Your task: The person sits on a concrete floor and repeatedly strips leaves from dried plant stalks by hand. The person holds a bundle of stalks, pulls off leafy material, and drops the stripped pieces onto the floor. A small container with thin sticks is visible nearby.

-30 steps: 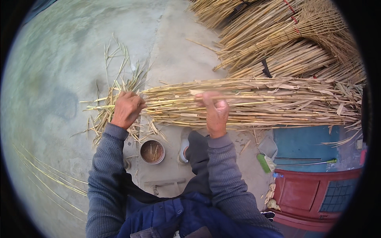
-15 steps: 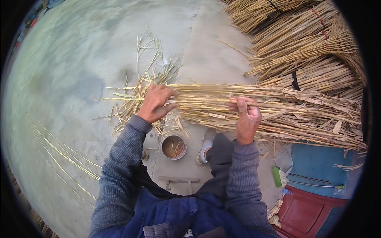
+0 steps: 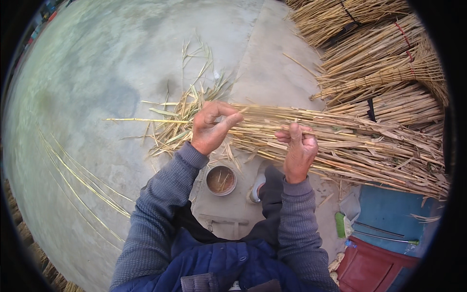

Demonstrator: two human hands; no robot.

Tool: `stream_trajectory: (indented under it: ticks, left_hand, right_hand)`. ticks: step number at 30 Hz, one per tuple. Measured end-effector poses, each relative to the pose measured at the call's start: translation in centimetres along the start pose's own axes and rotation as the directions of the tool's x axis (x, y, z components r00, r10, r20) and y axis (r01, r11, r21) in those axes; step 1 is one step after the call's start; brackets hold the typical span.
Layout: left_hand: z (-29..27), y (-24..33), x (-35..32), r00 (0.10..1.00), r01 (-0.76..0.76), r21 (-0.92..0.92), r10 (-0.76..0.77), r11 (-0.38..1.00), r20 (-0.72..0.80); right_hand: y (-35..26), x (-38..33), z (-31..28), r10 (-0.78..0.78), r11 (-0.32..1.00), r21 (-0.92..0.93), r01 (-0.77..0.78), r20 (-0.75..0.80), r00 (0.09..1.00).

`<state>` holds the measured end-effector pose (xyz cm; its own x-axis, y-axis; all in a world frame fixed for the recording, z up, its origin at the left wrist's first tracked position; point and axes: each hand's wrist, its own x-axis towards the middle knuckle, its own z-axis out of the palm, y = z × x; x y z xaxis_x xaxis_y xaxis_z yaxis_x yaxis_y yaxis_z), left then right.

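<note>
My left hand (image 3: 214, 125) is closed in a pinch over the left part of a heap of dry reed stalks (image 3: 360, 143). One thin yellow reed stalk (image 3: 146, 119) sticks out leftward from behind this hand and appears to be held in it. To its right, my right hand (image 3: 300, 152) is held above the same heap, fingers curled and thumb raised. Whatever it may grip cannot be told from the stalks behind it. The strip between both hands is blurred. Loose leaves and trimmings (image 3: 187, 112) lie beyond and left of my left hand.
Near my feet stands a metal bowl (image 3: 221, 180) with murky brown contents. Tied reed bundles (image 3: 372, 53) are stacked at far right. A green-headed brush (image 3: 342, 225) lies beside a blue sheet (image 3: 389, 209) and a red panel (image 3: 365, 265). Long thin stalks (image 3: 80, 177) lie at left.
My left hand has moved a little rightward, closer to my right hand, and its fingers have drawn together. The view has shifted slightly. My right hand stays at about the same place.
</note>
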<state>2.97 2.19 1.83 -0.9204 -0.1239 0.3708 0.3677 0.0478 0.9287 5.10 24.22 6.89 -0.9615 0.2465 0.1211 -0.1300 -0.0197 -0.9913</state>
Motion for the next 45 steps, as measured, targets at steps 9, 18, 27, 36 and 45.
stream_trajectory:
  ticks: [9, 18, 27, 36, 45]
  left_hand:
    - [-6.8, -2.8, 2.1, 0.941, -0.231, 0.486, 0.067, 0.843, 0.331]
    - [-5.4, -4.3, 1.2, 0.942, -0.21, 0.331, 0.1, 0.92, 0.32]
    - [-6.9, -4.0, 1.8, 0.988, 0.136, 0.07, -0.141, 0.988, 0.068]
    - [-5.8, -3.8, 0.7, 0.921, -0.284, 0.428, 0.119, 0.858, 0.372]
    - [-5.9, -3.3, 0.8, 0.868, 0.171, 0.212, -0.248, 0.962, 0.429]
  right_hand:
    - [0.0, 0.5, 0.1, 0.052, 0.999, -0.01, -0.053, -0.065, 0.997]
    - [-0.2, 0.9, 0.0, 0.05, 0.999, -0.015, -0.051, -0.08, 0.996]
    - [-0.1, 1.0, -0.6, 0.083, 0.996, -0.024, -0.085, -0.078, 0.994]
    - [-0.4, 1.1, -1.0, -0.067, 0.973, -0.22, 0.069, 0.018, 0.998]
    - [-0.5, 1.0, -1.8, -0.064, 0.994, -0.074, 0.076, 0.16, 0.985]
